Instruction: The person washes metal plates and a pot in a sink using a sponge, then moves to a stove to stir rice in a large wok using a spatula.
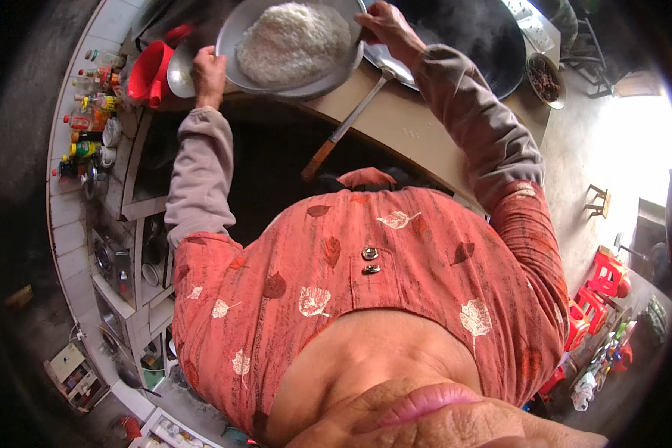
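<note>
Between my two hands is a wide grey metal basin [291, 92] with a heap of white rice [294, 45] in it. My left hand [208, 73] grips the rim on one side, my right hand [389, 27] the rim on the other. Behind my right forearm lies a large dark wok [481, 50] with steam over it. A long-handled spatula [358, 106] with a wooden grip extends past the counter's edge, its metal head partly under the basin and my right wrist. Just left of my left hand sits a metal bowl [180, 73].
A red plastic ladle or scoop [148, 73] lies beside the metal bowl. Several sauce and drink bottles [89, 120] line the tiled ledge at left. At the right counter corner stands a bowl of dark food [544, 78]. Red plastic stools [591, 308] and a small wooden stool [598, 200] are at right.
</note>
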